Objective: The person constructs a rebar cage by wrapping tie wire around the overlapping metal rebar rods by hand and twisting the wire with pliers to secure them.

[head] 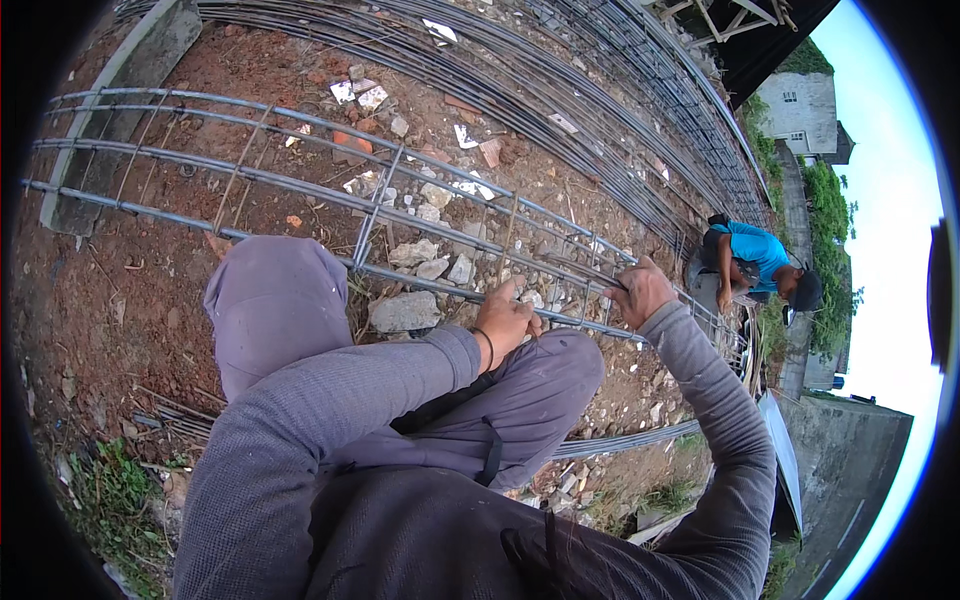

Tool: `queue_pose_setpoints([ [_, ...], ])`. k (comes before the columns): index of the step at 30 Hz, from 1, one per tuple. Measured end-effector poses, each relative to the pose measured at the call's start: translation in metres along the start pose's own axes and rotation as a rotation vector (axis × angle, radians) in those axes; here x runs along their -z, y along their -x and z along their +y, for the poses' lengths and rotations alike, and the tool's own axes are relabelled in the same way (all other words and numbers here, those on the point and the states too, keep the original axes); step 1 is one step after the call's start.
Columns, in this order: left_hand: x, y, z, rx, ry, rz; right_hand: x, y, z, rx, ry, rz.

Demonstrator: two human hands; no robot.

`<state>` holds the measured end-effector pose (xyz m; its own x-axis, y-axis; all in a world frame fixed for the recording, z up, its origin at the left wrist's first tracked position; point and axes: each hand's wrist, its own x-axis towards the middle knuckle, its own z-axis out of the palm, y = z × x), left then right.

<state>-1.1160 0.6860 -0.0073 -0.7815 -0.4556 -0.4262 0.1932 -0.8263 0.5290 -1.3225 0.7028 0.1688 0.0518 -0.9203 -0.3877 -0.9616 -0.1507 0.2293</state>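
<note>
A long rebar cage of several parallel steel bars joined by square stirrups stretches across the ground before me, with my bent knees beside it. My left hand has its fingers curled at the cage's near bar, close to a rusty brown stirrup. Farther along, my right hand is closed over what looks like a bundle of thin dark tie wires, lying along the cage. The hand partly hides the bundle and the bars beneath it.
Long loose rebars lie beyond the cage. A concrete slab sits under its left end. Stones and broken tiles litter the soil. Another person in a blue shirt crouches near the far right end.
</note>
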Motion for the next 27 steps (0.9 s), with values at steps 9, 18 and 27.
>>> queue_pose_setpoints([
  [9,-0.002,0.010,-0.001,-0.004,-0.172,0.005,0.016,-0.027,-0.036,-0.165,0.041,-0.380],
  [18,-0.001,0.007,0.001,0.027,-0.190,-0.048,-0.003,-0.042,-0.008,0.017,-0.044,-0.416],
  [27,-0.002,0.010,0.004,0.050,-0.207,-0.052,0.026,-0.070,-0.025,-0.079,0.050,-0.606],
])
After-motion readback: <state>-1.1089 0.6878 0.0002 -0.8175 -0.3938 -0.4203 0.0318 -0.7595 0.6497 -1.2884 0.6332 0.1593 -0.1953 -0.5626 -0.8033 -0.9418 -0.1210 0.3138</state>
